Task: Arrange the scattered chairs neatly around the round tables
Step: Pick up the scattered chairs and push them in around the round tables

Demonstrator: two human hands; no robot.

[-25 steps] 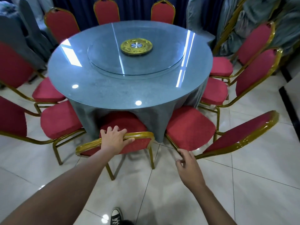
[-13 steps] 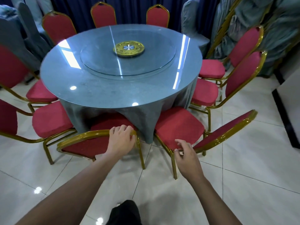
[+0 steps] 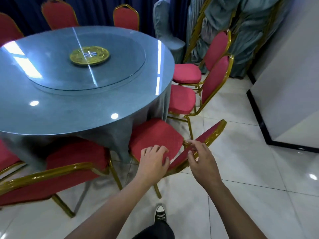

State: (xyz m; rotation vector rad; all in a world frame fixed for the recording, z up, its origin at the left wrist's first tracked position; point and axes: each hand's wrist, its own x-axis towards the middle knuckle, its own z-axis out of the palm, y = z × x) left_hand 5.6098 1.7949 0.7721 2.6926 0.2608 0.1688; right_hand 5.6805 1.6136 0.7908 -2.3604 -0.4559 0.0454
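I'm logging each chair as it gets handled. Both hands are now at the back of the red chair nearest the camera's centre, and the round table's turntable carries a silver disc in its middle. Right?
Not quite: the disc is gold, as the head view shows. The left hand and right hand are indeed at the red chair's back.

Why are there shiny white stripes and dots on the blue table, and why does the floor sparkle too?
In the head view, the glass top of the round table mirrors the lights as white streaks and dots; the glossy floor tiles catch small bright spots too. The wide lens bends the table and chairs near the edges. The left hand and right hand look slightly soft at the chair back.
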